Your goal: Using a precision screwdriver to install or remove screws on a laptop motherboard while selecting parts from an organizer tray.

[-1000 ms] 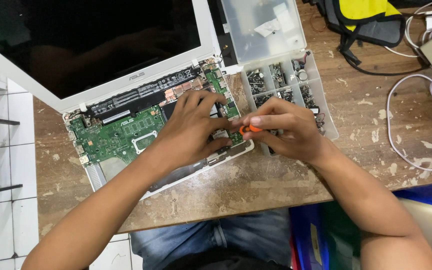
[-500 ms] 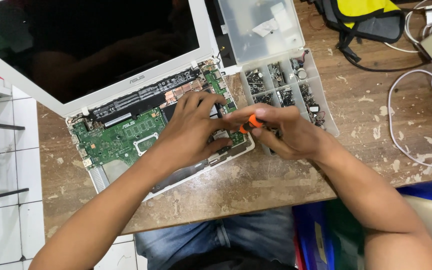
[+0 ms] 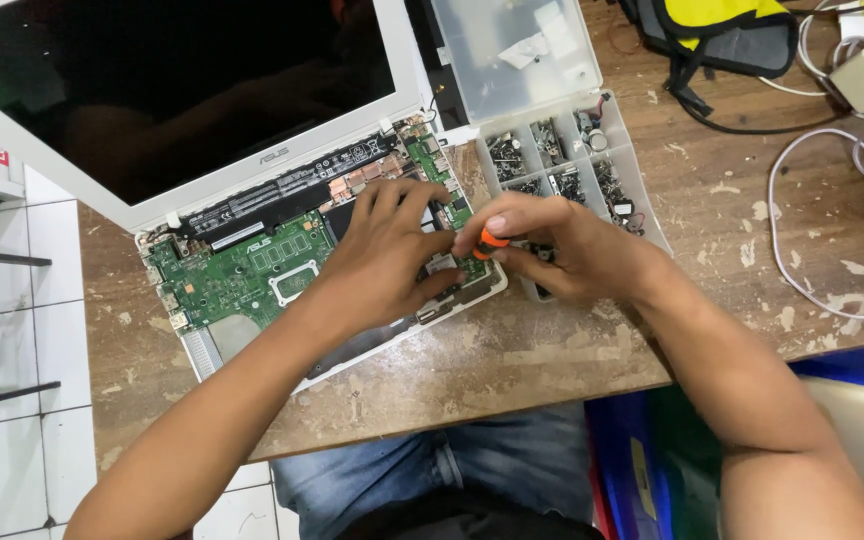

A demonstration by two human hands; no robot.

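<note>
A white laptop [image 3: 252, 170] lies opened up on the wooden table, its green circuit board [image 3: 242, 275] exposed and its dark screen tilted back. My left hand [image 3: 382, 260] rests flat on the right part of the board, fingers spread. My right hand [image 3: 552, 245] is closed around a small screwdriver with an orange handle [image 3: 492, 243], held at the laptop's right front corner, right beside my left fingertips. The screwdriver's tip is hidden by my fingers.
A clear plastic parts box [image 3: 562, 150] with several compartments of small parts stands open just right of the laptop. White cables [image 3: 832, 220] and a black-and-yellow bag [image 3: 722, 30] lie at the back right. Blue bins [image 3: 652, 450] sit below the table edge [image 3: 472, 400].
My right hand with the screwdriver has shifted slightly, staying at the laptop's right corner. My left hand stays on the board.
</note>
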